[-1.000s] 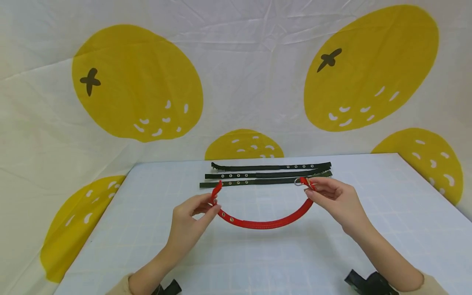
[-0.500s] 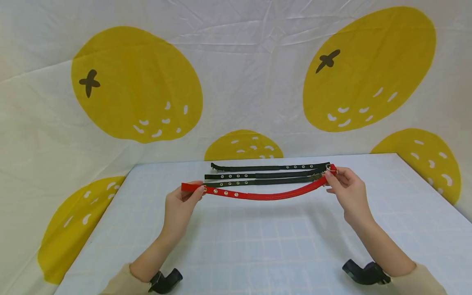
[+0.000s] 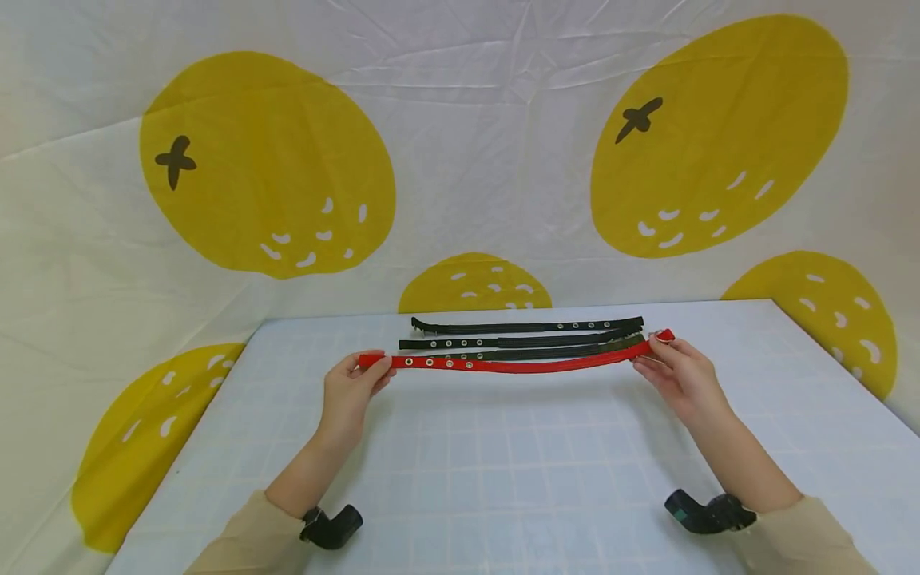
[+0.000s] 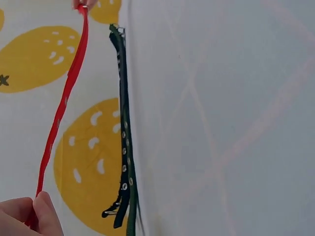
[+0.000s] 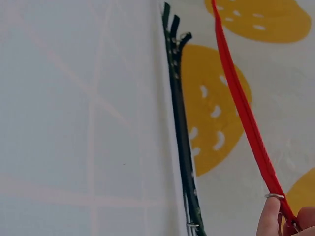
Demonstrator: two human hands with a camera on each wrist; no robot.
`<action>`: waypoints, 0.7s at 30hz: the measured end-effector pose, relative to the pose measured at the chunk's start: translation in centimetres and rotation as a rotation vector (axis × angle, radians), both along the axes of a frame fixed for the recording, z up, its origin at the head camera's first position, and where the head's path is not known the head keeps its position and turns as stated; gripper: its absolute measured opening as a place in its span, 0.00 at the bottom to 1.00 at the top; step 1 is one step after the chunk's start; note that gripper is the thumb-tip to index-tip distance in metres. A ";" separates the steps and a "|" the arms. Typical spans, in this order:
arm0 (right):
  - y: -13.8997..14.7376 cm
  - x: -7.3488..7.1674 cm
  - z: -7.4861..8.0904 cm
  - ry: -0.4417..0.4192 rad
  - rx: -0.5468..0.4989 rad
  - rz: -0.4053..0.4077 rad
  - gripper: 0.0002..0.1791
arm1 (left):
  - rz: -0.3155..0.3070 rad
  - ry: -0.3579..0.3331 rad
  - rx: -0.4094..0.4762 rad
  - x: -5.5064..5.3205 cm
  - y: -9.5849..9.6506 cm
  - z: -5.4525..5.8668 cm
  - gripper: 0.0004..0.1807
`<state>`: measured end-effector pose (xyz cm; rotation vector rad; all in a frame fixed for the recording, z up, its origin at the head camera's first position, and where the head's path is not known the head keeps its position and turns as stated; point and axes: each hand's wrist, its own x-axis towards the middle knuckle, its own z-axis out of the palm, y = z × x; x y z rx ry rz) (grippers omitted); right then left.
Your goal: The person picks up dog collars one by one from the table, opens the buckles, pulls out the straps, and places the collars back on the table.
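Note:
A red pet collar with metal eyelets is stretched sideways between my two hands, sagging slightly in the middle. My left hand pinches its eyelet end between thumb and fingers. At the other end, by the metal ring, my right hand grips the strap. In both wrist views the red strap hangs above the tabletop. Just behind it in the head view lie dark collars: a dark green one nearest, partly covered by the red strap, then two black ones, the middle collar and the farthest collar.
The collars lie near the back edge of a table with a pale checked cloth. A white sheet with yellow fruit prints hangs behind. Black curved wrist mounts stick out at both cuffs.
The red collar went from a deep sagging loop to nearly straight. My hands moved apart and farther back, bringing the strap up to the front dark collar in the head view.

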<state>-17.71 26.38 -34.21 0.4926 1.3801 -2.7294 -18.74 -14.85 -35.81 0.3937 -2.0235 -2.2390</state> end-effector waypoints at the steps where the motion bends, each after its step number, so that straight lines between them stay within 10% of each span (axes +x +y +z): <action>1: 0.2 -0.2 -0.2 -0.010 -0.046 0.016 0.10 | -0.004 -0.004 0.034 -0.2 -0.1 -0.2 0.20; 21: 1.4 -3.7 -3.6 -0.209 -0.144 0.046 0.13 | 0.013 -0.161 0.101 -3.5 0.2 -3.9 0.20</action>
